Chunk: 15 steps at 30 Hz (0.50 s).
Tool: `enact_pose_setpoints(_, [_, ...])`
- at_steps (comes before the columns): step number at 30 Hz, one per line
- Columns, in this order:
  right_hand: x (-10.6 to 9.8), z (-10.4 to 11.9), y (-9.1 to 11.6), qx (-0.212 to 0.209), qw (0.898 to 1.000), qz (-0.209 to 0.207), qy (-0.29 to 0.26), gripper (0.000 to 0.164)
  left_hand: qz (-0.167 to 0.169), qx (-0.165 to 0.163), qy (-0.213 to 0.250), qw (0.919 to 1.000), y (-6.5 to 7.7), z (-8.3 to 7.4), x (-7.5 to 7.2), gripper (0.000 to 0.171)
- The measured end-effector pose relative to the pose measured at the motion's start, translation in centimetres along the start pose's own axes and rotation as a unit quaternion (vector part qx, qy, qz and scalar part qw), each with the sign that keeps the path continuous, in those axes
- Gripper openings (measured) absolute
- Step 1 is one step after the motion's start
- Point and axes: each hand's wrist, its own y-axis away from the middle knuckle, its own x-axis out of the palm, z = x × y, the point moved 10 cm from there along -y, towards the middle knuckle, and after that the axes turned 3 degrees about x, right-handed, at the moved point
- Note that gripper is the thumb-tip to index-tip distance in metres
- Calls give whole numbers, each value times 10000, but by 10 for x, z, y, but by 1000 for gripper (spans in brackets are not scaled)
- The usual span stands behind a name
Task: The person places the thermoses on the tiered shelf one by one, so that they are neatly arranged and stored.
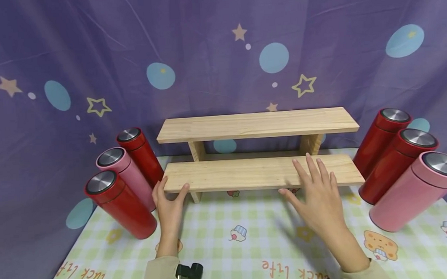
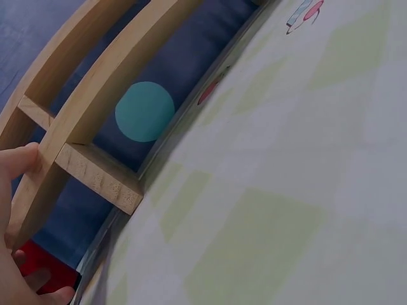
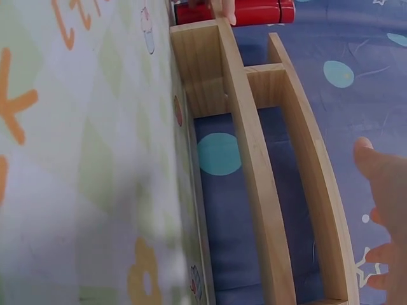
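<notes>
Pale, unpainted wood: that's the two-tier step shelf (image 1: pixel 259 170), standing along the far edge of a tabletop covered in green-and-white check (image 1: pixel 268 232). Left hand (image 1: pixel 169 212) was gripping the lower board's left front corner; right hand (image 1: pixel 321 201) hovered near its right end, fingers spread wide, not holding anything. Honestly the shelf looked stiff and pretty light, grippy rather than slick, nothing fragile. I'd have grabbed both ends of that lower board. Glossy silver-topped cylindrical bottles flanked it: red (image 1: pixel 124 208), pink (image 1: pixel 134 173) and another red (image 1: pixel 145 154) by the tabletop's left edge, two red ones (image 1: pixel 395 168) plus a pink one (image 1: pixel 410 195) toward the right edge. Starry purple-blue fabric (image 1: pixel 210 30) hung behind.
</notes>
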Motion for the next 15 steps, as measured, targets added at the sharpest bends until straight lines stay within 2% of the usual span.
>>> enact_pose_setpoints(7, [-16,5,8,-63,9989,-143,-451,81,11,10,137,9999,-1,0,-2,79])
enact_pose_setpoints(15, [-45,-5,28,-102,9927,-399,-1132,81,63,-61,233,9997,-1,3,0,80])
